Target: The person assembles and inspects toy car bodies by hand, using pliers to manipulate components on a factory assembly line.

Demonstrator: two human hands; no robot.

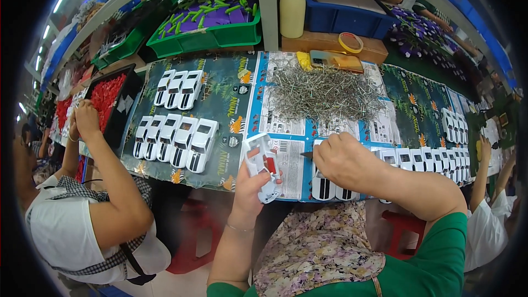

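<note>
My left hand (252,187) is closed around a white toy car body (257,151), turned so its hollow inside with a red part (269,165) shows. My right hand (344,159) is a closed fist with its back up, just right of that body. A thin dark pointed tool (307,155) sticks out of it toward the left; its kind does not show, and the rest is hidden in the fingers. Under this hand stand white toy cars with black stripes (323,188) at the table's near edge. Beyond lies a heap of thin silvery metal pins (330,91).
White toy cars stand in rows at left (175,137) and right (434,159). Behind are a green crate (206,37), a blue crate (344,22), a pale bottle (292,8) and a tape roll (350,42). A co-worker's hands (85,118) work at left beside a black tray (130,85) of red parts.
</note>
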